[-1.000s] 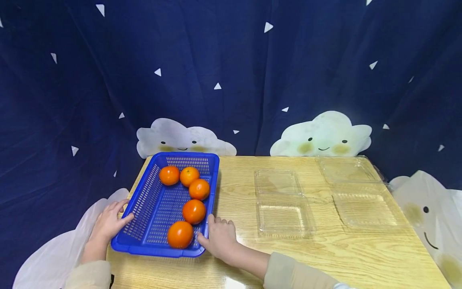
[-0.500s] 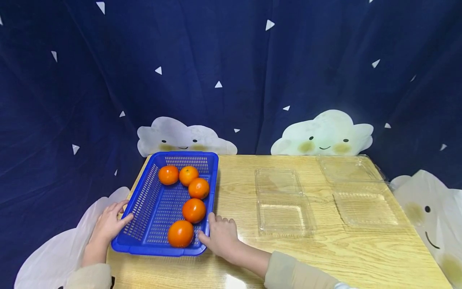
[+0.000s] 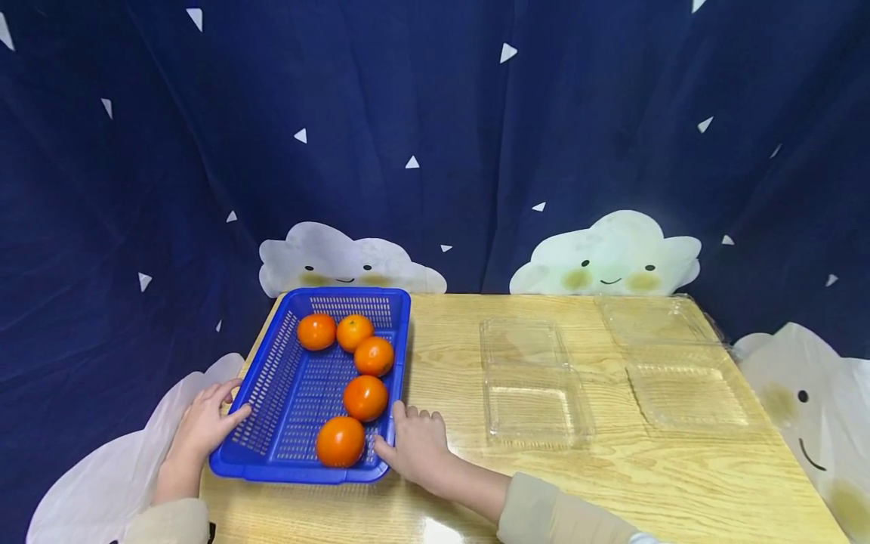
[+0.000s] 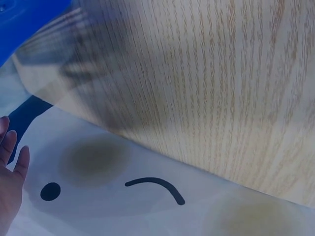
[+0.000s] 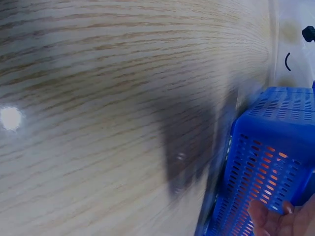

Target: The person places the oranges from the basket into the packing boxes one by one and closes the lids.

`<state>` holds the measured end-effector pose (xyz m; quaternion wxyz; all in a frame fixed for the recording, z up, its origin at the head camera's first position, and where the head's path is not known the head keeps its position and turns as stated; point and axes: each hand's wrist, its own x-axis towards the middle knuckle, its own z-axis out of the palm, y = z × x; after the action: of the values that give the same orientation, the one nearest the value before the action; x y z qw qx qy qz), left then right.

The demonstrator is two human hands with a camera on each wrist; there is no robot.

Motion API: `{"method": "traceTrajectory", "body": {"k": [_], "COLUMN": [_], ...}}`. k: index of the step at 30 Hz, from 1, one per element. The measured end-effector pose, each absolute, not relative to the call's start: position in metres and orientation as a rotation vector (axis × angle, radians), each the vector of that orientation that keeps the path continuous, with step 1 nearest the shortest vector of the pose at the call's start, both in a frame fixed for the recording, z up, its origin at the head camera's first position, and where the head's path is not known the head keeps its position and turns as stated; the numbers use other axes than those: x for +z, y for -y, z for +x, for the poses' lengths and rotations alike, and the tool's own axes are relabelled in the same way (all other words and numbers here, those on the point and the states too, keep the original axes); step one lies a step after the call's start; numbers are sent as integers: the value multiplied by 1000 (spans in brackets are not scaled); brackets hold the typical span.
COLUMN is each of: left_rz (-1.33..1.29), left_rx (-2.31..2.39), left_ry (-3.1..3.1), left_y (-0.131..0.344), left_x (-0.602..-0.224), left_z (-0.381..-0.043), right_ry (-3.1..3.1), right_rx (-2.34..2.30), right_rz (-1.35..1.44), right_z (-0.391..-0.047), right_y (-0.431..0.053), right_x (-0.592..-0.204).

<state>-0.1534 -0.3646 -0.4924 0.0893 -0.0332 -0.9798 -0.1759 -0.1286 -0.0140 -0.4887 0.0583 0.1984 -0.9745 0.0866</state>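
A blue plastic basket [image 3: 292, 473] with slotted walls stands at the left of the table. Several oranges lie in it, with one orange [image 3: 340, 442] in the near right corner. My left hand [image 3: 202, 419] is at the basket's left rim, thumb toward the rim; in the left wrist view its fingers [image 4: 22, 160] look loose and apart from the basket. Beside the right wall is my right hand [image 3: 420, 449], its thumb at the rim near the front corner. In the right wrist view its relaxed fingers [image 5: 261, 214] lie by the slotted wall; contact is unclear.
A clear hinged plastic box [image 3: 533, 434] lies opened out right of the basket. Another opened clear box [image 3: 686, 412] lies farther right, near the table's right edge. Behind the wooden table [image 3: 448, 332] hangs a dark blue curtain [image 3: 381, 98] with clouds.
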Motion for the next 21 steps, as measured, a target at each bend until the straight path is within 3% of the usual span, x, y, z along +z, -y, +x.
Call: {"method": "traceTrajectory", "body": {"k": [14,21], "left_rz": [-75,-88], "left_rx": [-531,-522], "left_ry": [2944,2920], "left_y": [363,365], "left_x": [-490,-493], "left_z": [-152,-154], "right_ry": [3030,2784], "right_rx": [110,384], "right_rz": [761,953], "right_z": [-138,-153], "right_y": [-3,-28], "right_x": [-461,-458]}}
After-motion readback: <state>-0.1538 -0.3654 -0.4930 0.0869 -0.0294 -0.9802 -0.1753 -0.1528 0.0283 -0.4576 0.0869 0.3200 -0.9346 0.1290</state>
